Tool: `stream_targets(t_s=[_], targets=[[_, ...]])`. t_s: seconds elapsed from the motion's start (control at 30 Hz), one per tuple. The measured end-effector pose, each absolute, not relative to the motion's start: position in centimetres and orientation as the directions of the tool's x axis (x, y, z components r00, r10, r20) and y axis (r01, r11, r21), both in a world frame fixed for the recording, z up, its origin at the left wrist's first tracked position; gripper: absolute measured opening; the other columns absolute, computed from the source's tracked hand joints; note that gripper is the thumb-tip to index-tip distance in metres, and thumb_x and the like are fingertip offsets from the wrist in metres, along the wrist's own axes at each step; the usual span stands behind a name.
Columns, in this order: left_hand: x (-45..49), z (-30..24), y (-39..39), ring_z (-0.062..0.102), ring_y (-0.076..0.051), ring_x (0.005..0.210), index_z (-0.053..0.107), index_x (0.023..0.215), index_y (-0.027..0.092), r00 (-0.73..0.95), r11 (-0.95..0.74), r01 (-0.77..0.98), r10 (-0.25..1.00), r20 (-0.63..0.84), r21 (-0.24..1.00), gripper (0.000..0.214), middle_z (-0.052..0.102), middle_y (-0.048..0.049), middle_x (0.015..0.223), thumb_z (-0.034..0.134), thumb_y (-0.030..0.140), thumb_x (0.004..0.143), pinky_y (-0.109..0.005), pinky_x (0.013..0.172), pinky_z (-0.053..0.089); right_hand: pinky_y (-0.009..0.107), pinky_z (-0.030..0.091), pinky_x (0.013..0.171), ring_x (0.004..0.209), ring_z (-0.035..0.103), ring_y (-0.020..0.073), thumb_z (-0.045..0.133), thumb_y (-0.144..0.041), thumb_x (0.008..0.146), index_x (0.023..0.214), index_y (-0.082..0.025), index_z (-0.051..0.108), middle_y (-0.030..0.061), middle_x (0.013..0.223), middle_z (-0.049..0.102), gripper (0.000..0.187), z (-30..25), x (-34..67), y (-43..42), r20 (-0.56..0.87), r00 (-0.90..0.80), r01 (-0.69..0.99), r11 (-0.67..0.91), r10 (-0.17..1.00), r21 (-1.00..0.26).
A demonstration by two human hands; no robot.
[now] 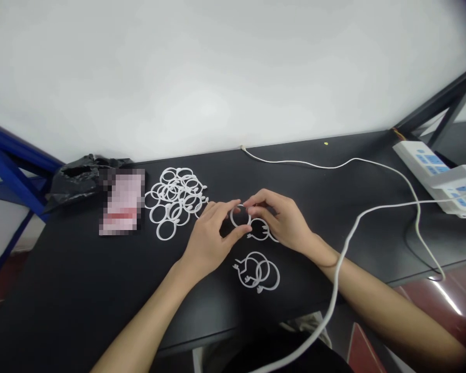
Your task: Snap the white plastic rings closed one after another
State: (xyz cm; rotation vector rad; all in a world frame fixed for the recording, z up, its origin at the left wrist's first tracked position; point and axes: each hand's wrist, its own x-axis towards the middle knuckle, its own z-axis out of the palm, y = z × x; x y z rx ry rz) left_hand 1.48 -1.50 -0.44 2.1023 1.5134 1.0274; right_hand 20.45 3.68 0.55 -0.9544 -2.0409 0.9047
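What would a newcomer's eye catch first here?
Probably the left hand and right hand near center, both holding one white ring. Next, the pile of white rings left of them on the black table. Then the white cable crossing in front of the right forearm.

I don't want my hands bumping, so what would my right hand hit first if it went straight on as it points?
Past the ring it seems to pinch, your right hand would probably meet your left hand first, though depth is hard to judge.
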Motion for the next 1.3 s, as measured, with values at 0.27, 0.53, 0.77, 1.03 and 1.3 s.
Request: stream_targets(t_s=[0.27, 0.53, 0.77, 1.03, 1.3], targets=[[1.7, -0.6, -1.5, 0.061, -0.019, 0.081, 0.062, 0.112, 0.019, 0.195, -0.479, 0.594, 0.865, 0.462, 0.647, 0.037, 0.069, -0.0034, 0.087, 0.067, 0.044, 0.085, -0.036, 0.075, 0.053, 0.024, 0.045, 0.063, 0.067, 0.058, 0.0109, 0.062, -0.028, 0.092, 0.081, -0.02, 0.06, -0.002, 0.077, 0.065, 0.013, 0.6, 20.4, 3.5, 0.287, -0.469, 0.357, 0.477, 0.835, -0.803], [2.0, -1.4, -1.8, 0.056, -0.017, 0.069, 0.064, 0.098, 0.015, 0.226, -0.567, 0.726, 0.731, 0.644, 0.389, 0.024, 0.065, -0.0026, 0.071, 0.066, 0.036, 0.087, -0.031, 0.066, 0.052, 0.022, 0.039, 0.053, 0.057, 0.052, 0.0094, 0.058, -0.035, 0.093, 0.075, -0.019, 0.057, -0.0019, 0.068, 0.062, 0.024, 0.5, 19.9, 3.3, 0.201, -0.487, 0.456, 0.443, 0.85, -0.772], [2.4, -1.4, -1.7, 0.052, -0.017, 0.06, 0.06, 0.077, 0.018, 0.35, -0.604, 0.785, 0.618, 0.704, 0.14, 0.022, 0.058, -0.0017, 0.06, 0.06, 0.035, 0.09, -0.032, 0.06, 0.049, 0.023, 0.037, 0.052, 0.054, 0.049, 0.0091, 0.058, -0.042, 0.093, 0.064, -0.018, 0.053, -0.0019, 0.06, 0.059, 0.038, 0.2, 19.5, 3.1, 0.155, -0.48, 0.48, 0.406, 0.864, -0.777], [2.6, -1.4, -1.6, 0.049, -0.017, 0.056, 0.058, 0.071, 0.018, 0.374, -0.613, 0.787, 0.561, 0.738, 0.067, 0.024, 0.054, -0.0011, 0.055, 0.062, 0.034, 0.089, -0.032, 0.056, 0.047, 0.023, 0.035, 0.051, 0.052, 0.046, 0.0091, 0.055, -0.045, 0.093, 0.058, -0.018, 0.047, -0.0026, 0.055, 0.055, 0.045, 0.2, 19.1, 2.6, 0.071, -0.461, 0.476, 0.314, 0.885, -0.822], [1.8, -1.6, -1.1, 0.052, -0.017, 0.058, 0.061, 0.081, 0.016, 0.289, -0.556, 0.823, 0.586, 0.757, 0.116, 0.023, 0.058, -0.0014, 0.059, 0.064, 0.037, 0.089, -0.032, 0.059, 0.049, 0.023, 0.048, 0.059, 0.064, 0.061, 0.011, 0.063, -0.04, 0.089, 0.087, -0.019, 0.056, -0.0021, 0.07, 0.063, 0.022, 0.8, 18.7, 2.4, -0.087, -0.488, 0.145, -0.018, 0.868, -0.989]])
